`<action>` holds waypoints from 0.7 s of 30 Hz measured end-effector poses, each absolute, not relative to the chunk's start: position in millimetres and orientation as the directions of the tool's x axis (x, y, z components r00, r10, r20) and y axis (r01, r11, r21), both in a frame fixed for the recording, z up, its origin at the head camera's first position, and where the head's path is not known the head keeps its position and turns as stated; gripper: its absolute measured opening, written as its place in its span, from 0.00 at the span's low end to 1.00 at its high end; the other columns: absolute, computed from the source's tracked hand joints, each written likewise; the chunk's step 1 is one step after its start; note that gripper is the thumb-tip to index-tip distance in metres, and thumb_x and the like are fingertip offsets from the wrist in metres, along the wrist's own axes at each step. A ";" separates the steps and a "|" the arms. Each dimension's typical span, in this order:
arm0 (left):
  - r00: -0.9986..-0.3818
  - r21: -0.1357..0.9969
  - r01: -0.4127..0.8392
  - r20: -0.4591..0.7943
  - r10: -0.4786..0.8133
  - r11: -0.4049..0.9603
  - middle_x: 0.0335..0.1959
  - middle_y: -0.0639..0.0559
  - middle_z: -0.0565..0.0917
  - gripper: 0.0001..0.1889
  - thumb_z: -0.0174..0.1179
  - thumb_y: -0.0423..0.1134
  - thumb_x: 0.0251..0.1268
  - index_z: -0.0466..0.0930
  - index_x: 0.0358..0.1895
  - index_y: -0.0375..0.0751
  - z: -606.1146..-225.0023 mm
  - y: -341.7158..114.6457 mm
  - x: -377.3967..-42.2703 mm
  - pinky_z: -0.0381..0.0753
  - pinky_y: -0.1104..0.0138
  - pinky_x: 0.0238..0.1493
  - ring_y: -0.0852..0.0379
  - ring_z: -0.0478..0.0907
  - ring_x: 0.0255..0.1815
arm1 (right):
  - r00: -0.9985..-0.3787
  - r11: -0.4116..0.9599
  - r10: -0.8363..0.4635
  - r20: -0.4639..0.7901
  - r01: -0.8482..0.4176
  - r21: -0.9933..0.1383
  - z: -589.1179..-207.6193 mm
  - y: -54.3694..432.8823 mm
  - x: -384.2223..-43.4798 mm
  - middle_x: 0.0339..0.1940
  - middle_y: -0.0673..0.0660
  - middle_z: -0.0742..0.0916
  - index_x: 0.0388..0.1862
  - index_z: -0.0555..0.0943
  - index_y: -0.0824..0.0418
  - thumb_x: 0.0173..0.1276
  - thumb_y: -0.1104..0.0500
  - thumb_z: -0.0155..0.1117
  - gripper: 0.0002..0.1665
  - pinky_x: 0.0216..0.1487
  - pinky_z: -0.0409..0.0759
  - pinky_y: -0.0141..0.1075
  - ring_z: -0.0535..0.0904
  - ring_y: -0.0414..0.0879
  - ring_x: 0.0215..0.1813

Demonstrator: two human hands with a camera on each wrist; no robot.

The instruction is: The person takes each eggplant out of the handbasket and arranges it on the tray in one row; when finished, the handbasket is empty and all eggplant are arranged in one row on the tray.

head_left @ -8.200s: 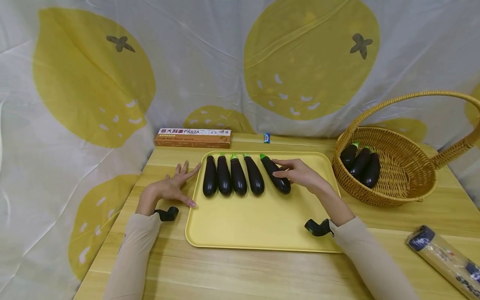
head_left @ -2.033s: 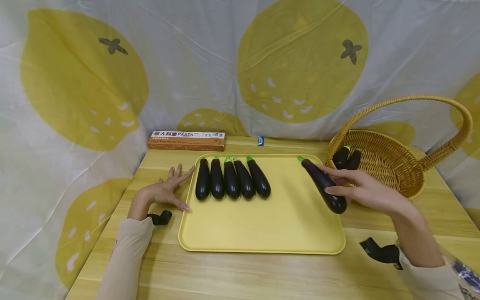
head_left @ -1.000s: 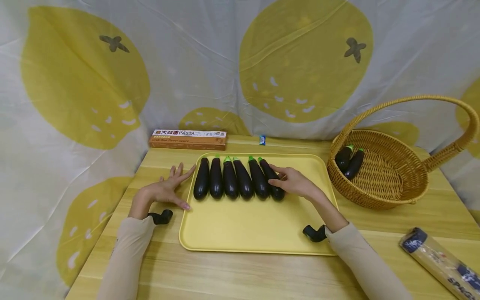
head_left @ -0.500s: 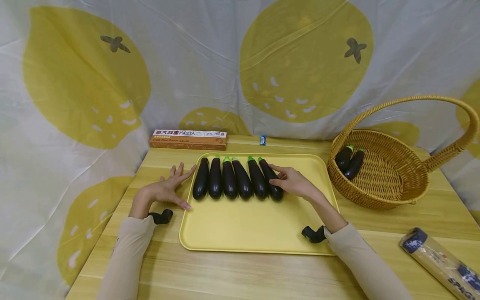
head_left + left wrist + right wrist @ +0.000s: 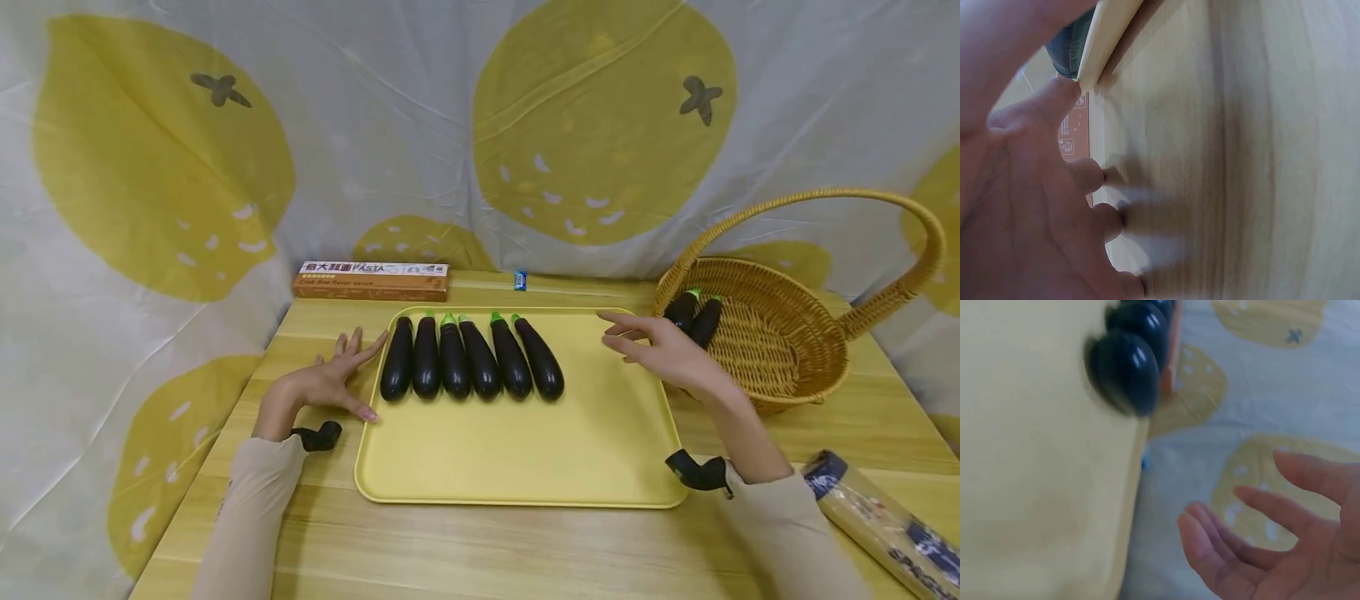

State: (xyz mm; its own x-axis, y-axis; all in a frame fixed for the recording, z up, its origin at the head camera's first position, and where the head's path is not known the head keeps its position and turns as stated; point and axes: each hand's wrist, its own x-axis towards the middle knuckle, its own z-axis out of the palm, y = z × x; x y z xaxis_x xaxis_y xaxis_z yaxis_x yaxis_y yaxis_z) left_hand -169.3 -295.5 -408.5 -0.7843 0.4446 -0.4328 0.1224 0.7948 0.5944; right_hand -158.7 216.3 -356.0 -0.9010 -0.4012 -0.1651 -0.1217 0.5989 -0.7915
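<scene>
Several dark purple eggplants lie side by side in a row on the yellow tray (image 5: 510, 462), green stem ends toward the back. The rightmost eggplant (image 5: 538, 358) slants slightly and has nothing touching it from above. My left hand (image 5: 326, 387) is spread at the tray's left side, thumb and index fingertip at the rim. My right hand (image 5: 663, 352) hovers over the tray's right edge, fingers loosely bent and holding nothing, as the right wrist view also shows. Beyond it, two eggplants (image 5: 707, 323) lie in the wicker basket (image 5: 787, 292), partly hidden by this hand.
The basket's tall arched handle (image 5: 817, 195) rises above it at the right. A pasta box (image 5: 371, 282) and a small blue packet (image 5: 521, 280) sit behind the tray. At the lower right lies a spaghetti pack (image 5: 873, 517), partly behind the right sleeve.
Over these seconds my right hand brought an eggplant from the basket to the row's right end, nudged the row left, released it and moved right. The left hand stayed at the rim.
</scene>
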 end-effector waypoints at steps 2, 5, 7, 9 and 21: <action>-0.786 0.594 0.121 -0.432 0.443 0.795 0.81 0.28 0.19 0.71 0.81 0.55 0.48 0.32 0.86 0.52 -408.8 -296.5 -168.7 0.21 0.22 0.70 0.25 0.15 0.81 | -0.915 0.612 -0.366 -0.167 -0.101 -0.785 -348.3 236.2 -153.8 0.73 0.67 0.78 0.81 0.66 0.54 0.83 0.43 0.53 0.34 0.62 0.83 0.54 0.80 0.63 0.66; -0.785 0.596 0.118 -0.433 0.443 0.794 0.81 0.28 0.19 0.71 0.81 0.55 0.48 0.32 0.86 0.51 -408.9 -297.8 -167.9 0.22 0.22 0.70 0.25 0.15 0.81 | -0.932 0.620 -0.314 -0.181 -0.057 -0.782 -343.8 266.5 -150.9 0.73 0.68 0.78 0.80 0.68 0.57 0.83 0.43 0.52 0.34 0.59 0.85 0.42 0.84 0.51 0.63; -0.784 0.598 0.118 -0.434 0.443 0.793 0.81 0.28 0.18 0.71 0.81 0.55 0.48 0.32 0.86 0.51 -409.0 -298.5 -167.7 0.21 0.22 0.70 0.25 0.14 0.81 | -0.944 0.630 -0.269 -0.192 -0.021 -0.776 -344.3 284.7 -152.1 0.71 0.70 0.79 0.79 0.68 0.60 0.84 0.45 0.51 0.33 0.55 0.85 0.34 0.85 0.37 0.56; -0.785 0.600 0.118 -0.432 0.444 0.792 0.81 0.28 0.18 0.71 0.81 0.54 0.48 0.32 0.86 0.51 -409.2 -298.9 -167.7 0.21 0.22 0.69 0.26 0.14 0.81 | -0.952 0.636 -0.223 -0.210 0.021 -0.771 -348.0 301.5 -155.7 0.72 0.73 0.78 0.80 0.66 0.63 0.85 0.46 0.48 0.34 0.53 0.86 0.31 0.83 0.25 0.49; -0.783 0.600 0.124 -0.429 0.449 0.790 0.81 0.28 0.18 0.71 0.81 0.54 0.48 0.32 0.86 0.52 -409.0 -296.3 -169.2 0.21 0.22 0.70 0.26 0.14 0.81 | -0.931 0.629 -0.090 -0.353 0.221 -0.745 -394.0 346.8 -175.5 0.75 0.84 0.65 0.85 0.41 0.68 0.83 0.42 0.49 0.49 0.63 0.83 0.53 0.86 0.62 0.60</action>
State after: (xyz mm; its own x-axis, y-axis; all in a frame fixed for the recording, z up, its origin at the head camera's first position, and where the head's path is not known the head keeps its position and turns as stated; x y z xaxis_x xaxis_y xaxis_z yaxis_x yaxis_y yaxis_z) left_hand -169.2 -296.3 -409.0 -0.7833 0.4494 -0.4294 0.1243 0.7901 0.6002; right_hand -175.5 346.8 -394.0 -0.9313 -0.0904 -0.3529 0.2215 0.6288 -0.7454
